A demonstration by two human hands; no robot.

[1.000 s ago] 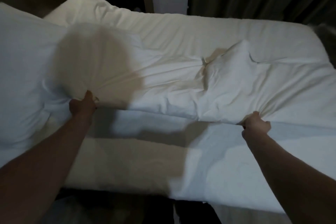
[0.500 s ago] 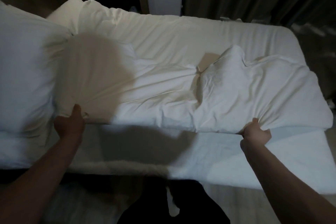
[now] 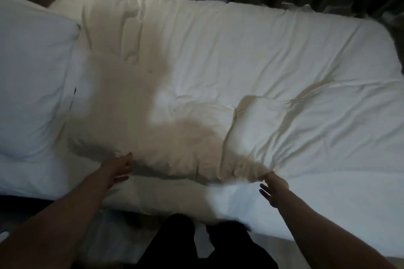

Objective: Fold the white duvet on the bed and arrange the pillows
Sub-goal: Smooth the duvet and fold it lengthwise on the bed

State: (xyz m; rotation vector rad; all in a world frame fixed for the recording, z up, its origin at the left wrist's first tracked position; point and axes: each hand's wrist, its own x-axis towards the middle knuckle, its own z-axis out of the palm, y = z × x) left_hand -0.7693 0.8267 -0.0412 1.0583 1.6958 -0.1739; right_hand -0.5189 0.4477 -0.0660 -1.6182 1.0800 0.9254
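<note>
Bare forearms (no sleeves), dark trousers (image 3: 175,244)

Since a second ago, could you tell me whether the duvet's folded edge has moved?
Yes: the duvet now lies farther across the bed, its edge away from the near mattress side.

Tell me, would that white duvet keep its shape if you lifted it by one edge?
Probably not. The duvet is creased and bunched near the right hand, so it likely droops. Its puffy folded edge suggests it is light but bulky.

The bed (image 3: 328,209) fills the view; a rumpled white duvet (image 3: 218,61) covers it from centre to 2 o'clock — a white pillow (image 3: 32,76) lies at 9 o'clock.
</note>
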